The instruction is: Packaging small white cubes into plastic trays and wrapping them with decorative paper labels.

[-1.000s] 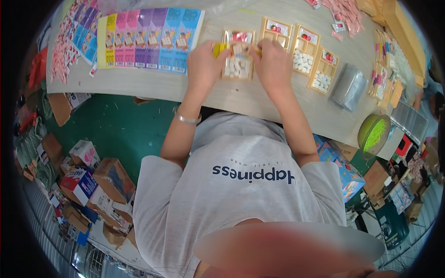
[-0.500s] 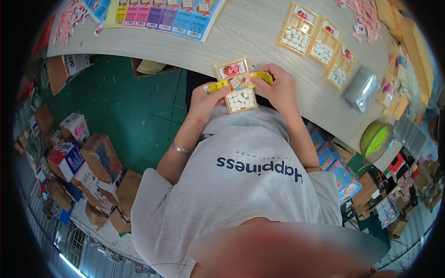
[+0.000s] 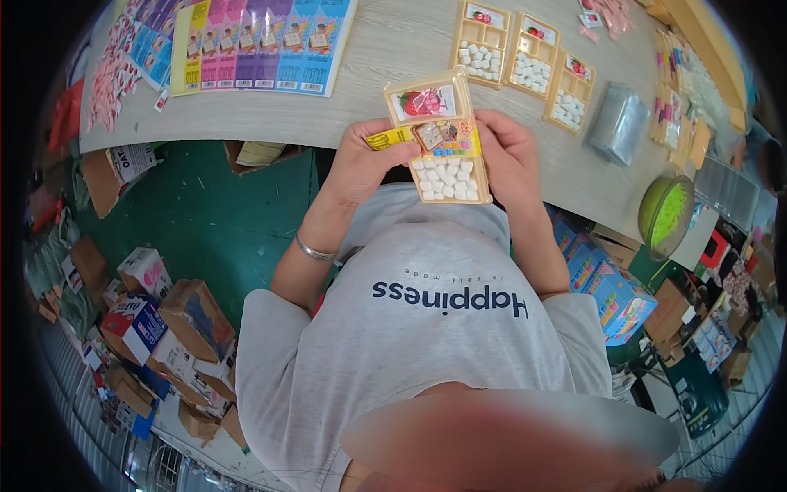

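Both hands hold a beige plastic tray [image 3: 466, 105] in front of my body, at the table's near edge. In its far compartment lies a packet with a strawberry picture [image 3: 422, 102]; small white marshmallow-like pieces [image 3: 445, 177] fill the near one. A yellow label strip [image 3: 461, 149] crosses the tray's middle. My left hand [image 3: 366, 164] is closed on the tray's left side, its thumb on the strip, whose left end sticks out. Closed at the right edge is my right hand [image 3: 510, 156]; the strip's right end goes out of sight there, and the fingertips are hidden.
Three similar filled trays [image 3: 533, 72] stand on the table [image 3: 385, 49], beside a stack of clear plastic covers [image 3: 619, 123]. Coloured label sheets [image 3: 262, 49] and small pink sachets [image 3: 105, 98] lie at left. A bowl with green contents [image 3: 666, 217] is at right; cardboard boxes [image 3: 197, 316] fill the lower left.
The tray has come up closer and tilted. My right hand has moved from the strip's free right end to the tray's right edge, and that end no longer sticks out.
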The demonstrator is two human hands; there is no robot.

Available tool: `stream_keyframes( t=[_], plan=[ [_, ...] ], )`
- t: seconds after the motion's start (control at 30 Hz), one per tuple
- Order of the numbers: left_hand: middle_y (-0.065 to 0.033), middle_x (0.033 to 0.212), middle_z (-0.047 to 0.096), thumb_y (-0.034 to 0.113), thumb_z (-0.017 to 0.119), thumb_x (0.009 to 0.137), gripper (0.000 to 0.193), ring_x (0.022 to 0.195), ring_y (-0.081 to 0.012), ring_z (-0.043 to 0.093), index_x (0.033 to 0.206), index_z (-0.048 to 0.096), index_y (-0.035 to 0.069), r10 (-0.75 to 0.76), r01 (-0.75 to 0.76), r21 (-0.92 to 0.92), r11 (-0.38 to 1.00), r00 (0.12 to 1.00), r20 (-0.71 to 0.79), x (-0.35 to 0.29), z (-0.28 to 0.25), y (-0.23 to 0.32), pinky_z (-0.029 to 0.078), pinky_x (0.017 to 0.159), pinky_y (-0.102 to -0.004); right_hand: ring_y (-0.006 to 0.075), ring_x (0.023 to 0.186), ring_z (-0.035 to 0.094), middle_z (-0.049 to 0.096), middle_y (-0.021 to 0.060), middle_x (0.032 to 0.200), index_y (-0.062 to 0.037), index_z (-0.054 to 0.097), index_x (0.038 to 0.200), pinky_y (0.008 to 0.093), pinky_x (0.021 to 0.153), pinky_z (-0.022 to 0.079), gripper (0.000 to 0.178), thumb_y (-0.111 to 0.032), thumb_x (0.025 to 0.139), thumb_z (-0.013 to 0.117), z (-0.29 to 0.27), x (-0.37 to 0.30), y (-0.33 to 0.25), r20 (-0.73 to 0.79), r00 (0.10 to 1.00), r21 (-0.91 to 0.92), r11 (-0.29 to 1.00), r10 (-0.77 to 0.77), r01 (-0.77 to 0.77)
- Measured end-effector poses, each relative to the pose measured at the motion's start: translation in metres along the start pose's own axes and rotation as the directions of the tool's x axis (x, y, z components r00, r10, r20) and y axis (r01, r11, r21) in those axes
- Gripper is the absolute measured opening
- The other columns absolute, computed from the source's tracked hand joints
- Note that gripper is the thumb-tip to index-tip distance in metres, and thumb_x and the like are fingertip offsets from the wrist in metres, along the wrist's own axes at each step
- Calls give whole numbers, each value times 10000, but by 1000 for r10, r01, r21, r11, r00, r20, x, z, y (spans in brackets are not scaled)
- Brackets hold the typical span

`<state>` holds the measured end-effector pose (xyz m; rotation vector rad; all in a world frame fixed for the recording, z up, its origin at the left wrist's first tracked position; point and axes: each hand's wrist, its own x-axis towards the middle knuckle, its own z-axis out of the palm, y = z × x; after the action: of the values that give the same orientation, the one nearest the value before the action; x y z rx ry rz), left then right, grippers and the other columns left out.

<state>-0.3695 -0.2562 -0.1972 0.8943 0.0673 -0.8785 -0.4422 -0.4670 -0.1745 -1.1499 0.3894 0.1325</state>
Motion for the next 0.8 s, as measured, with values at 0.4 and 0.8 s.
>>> stream_keyframes(
  t=[0.4,0.8],
  plan=[
    [-87,937,702,-4,766,819,274,848,-174,663,1083,694,-9,871,-656,680,327,489,53,7,15,16,528,777,-289,182,946,678,710,132,1098,58,652,1150,316,842,547,249,8,907,670,3,-19,-29,-89,913,-382,860,-398,338],
    [-21,966,730,58,770,787,170,935,-206,700,943,772,125,577,-802,593,-74,451,681,7,43,37,497,932,-420,304,939,701,720,132,1012,-43,694,985,450,860,556,253,-179,794,788,-3,-12,-46,574,420,-473,134,-703,871]
  ],
)
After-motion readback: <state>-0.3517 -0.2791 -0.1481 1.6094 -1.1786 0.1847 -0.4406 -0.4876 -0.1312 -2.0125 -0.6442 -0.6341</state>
